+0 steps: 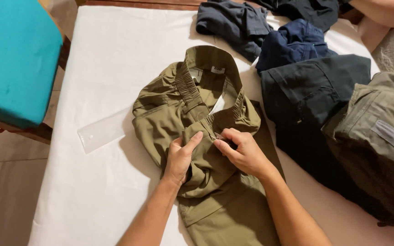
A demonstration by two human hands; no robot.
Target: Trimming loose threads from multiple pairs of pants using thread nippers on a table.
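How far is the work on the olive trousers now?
Done: nothing looks folded. In hand: the left hand and the right hand pinch the front opening of the olive trousers below the waistband. Left: the dark trousers and other garments lie loose on the white surface.

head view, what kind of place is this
Probably a home, or a small garment workroom: olive trousers lie on a white padded table, more folded trousers are piled beside them, and a teal cushioned chair stands alongside.
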